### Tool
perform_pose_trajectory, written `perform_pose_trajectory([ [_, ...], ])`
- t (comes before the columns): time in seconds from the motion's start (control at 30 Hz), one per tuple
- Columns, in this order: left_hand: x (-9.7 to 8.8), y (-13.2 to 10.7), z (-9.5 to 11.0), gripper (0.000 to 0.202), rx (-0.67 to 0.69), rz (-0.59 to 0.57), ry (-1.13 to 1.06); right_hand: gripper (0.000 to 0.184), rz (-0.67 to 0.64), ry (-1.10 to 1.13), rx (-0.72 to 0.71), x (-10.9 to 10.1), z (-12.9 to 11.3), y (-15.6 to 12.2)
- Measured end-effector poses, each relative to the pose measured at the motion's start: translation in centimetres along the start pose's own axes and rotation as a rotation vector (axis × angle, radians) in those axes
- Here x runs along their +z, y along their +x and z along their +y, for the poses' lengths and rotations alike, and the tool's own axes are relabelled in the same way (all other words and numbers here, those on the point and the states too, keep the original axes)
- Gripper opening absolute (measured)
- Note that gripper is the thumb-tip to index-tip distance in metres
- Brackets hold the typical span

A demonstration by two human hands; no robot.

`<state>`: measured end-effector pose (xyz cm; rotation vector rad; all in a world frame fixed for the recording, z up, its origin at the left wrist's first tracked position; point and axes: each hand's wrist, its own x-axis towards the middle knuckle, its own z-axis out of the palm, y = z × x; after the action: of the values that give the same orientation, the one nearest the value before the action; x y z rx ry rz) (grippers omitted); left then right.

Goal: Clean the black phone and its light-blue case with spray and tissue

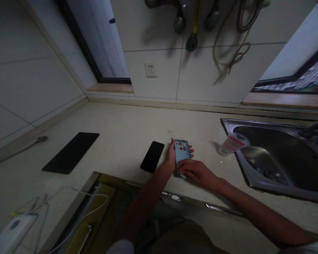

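Observation:
A light-blue phone case [182,154] with camera cutouts at its far end lies over my left hand [172,152]. The thumb runs along the case's left edge, and fingertips show past its right edge and through the cutouts. My right hand [192,168] reaches over the near end of the case, its fingers bent against the inner face. Whether those fingers pinch anything besides the case is hidden. Just left of my hands a black smartphone [152,157] rests flat on the pale countertop [127,141].
A plastic cup [233,144] with red print stands by the steel sink [278,160] on the right. Far left lies a black rectangular mat [71,152]. A white device [14,231] with cables sits at lower left. Pipes and a wall socket [151,70] are on the back wall.

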<state>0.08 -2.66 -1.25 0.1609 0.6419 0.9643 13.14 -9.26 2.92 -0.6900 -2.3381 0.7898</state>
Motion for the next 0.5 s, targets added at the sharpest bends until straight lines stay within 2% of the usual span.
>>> perform_pose_trajectory([
  [0.1, 0.2, -0.5, 0.3, 0.067, 0.019, 0.012, -0.012, 0.027, -0.162, 0.036, 0.0, -0.8, -1.3, -0.5],
  [0.23, 0.5, -0.9, 0.8, 0.064, 0.03, 0.062, -0.003, 0.026, -0.185, -0.011, 0.089, -2.5, -1.0, -1.2],
  [0.33, 0.4, -1.1, 1.4, 0.058, 0.019, 0.06, 0.035, 0.024, -0.137, -0.024, 0.215, -3.4, 0.1, -1.9],
  [0.5, 0.1, -1.1, 1.2, 0.046, 0.03, -0.047, 0.03, 0.026, 0.09, 0.075, 0.414, -4.2, 1.6, -3.0],
])
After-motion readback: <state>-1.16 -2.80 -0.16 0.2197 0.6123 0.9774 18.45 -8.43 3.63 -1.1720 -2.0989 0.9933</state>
